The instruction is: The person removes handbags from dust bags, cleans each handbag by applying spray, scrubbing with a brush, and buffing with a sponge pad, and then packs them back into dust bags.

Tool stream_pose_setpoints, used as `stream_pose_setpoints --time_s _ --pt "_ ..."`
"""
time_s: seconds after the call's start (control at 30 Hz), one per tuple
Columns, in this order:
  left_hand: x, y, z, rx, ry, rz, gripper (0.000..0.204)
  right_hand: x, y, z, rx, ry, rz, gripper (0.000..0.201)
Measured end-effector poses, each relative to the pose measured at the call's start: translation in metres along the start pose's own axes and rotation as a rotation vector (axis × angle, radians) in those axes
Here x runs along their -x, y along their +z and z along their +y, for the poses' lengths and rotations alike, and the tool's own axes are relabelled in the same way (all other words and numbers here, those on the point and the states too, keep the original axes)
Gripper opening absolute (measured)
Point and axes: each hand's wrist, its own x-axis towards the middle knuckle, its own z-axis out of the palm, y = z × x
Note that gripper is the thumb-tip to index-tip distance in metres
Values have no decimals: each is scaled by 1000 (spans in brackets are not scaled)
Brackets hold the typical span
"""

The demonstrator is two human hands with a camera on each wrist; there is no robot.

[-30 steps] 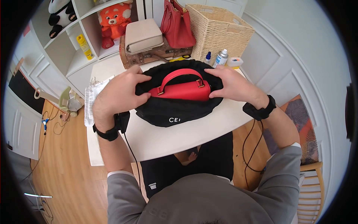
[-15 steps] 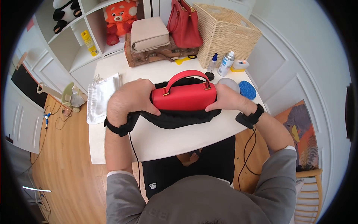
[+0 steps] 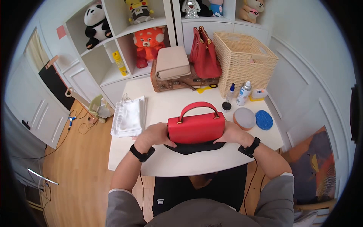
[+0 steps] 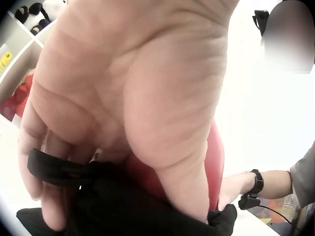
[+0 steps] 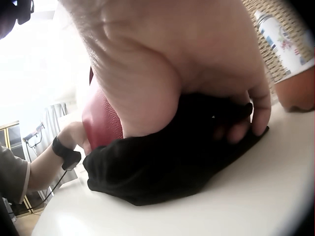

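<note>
A red handbag [image 3: 196, 129] with a raised top handle stands upright near the table's front edge. Bunched low around its base is a black cloth dust bag [image 3: 191, 148]. At the handbag's left end my left hand [image 3: 155, 135] grips the cloth, thumb in front and fingers toward the back. My right hand [image 3: 235, 134] does likewise at the other end. In the left wrist view a black band of the dust bag crosses the fingers [image 4: 54, 204]. The right wrist view has dark cloth [image 5: 142, 172] gathered under the palm, partly hiding the fingers.
White cloth pouches [image 3: 129, 116] lie on the left. Behind stand a brown case [image 3: 166, 84] bearing a beige bag [image 3: 172, 63], another red handbag [image 3: 205, 56] and a wicker basket [image 3: 244, 56]. To the right are a spray can [image 3: 244, 93], a round container [image 3: 244, 118] and a blue disc [image 3: 264, 120].
The dust bag has slid down from around the red handbag to its base, baring its front. Both hands have moved down with the cloth. The head view has tilted up, showing more shelves.
</note>
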Motion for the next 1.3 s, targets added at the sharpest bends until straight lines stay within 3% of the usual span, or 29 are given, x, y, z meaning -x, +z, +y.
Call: stream_pose_setpoints --time_s 0.07,0.17,0.27,0.33,0.4,0.47,0.53,0.6,0.67,0.73,0.8,0.87,0.93,1.0,1.17,1.23,1.3 --pt "4 2 7 -54 -107 -1 76 -7 -4 -1 -23 -30 -1 84" --pt "-2 5 -2 -66 -135 -43 77 -12 -29 -9 -17 -16 -66 89" --pt "-13 12 -21 -3 -114 -100 79 -10 -71 -36 -210 35 -145 92" --pt "-17 23 -36 49 -93 -121 81 -8 -88 -58 -84 -150 153 97" --pt "-24 36 -49 90 34 -141 85 -13 -98 -88 -5 -235 214 98" --pt "-31 45 -55 102 29 -151 86 -27 -95 -106 71 -321 289 98" --pt "-35 44 -54 109 21 -155 87 -40 -91 -115 46 -234 163 96" --pt "-39 39 -50 92 4 -265 89 -55 -84 -107 145 -288 190 87" --pt "-37 34 -50 101 -1 -234 88 -70 -90 -100 -113 -160 -14 72" --pt "-33 22 -51 115 -7 -216 88 -78 -89 -87 -211 -170 -59 62" --pt "-30 6 -53 565 24 -436 84 -78 -91 -81 -274 -223 -119 62" --pt "-30 -2 -63 621 -47 -487 87 -76 -92 -83 -202 -223 -132 64" --pt "-30 -2 -59 540 -37 -473 77 -74 -97 -86 -111 -140 -184 64" --pt "-27 -10 -32 424 -415 -337 67 -75 -96 -77 -83 -122 -215 74" --pt "-30 6 -20 421 -408 -194 60 -72 -97 -75 -21 -144 -273 85" --pt "-37 24 -61 411 -330 -140 53 -69 -95 -78 -19 -176 -215 82" --pt "-39 32 -74 400 -250 -83 48 -71 -90 -76 -58 -166 -205 81"
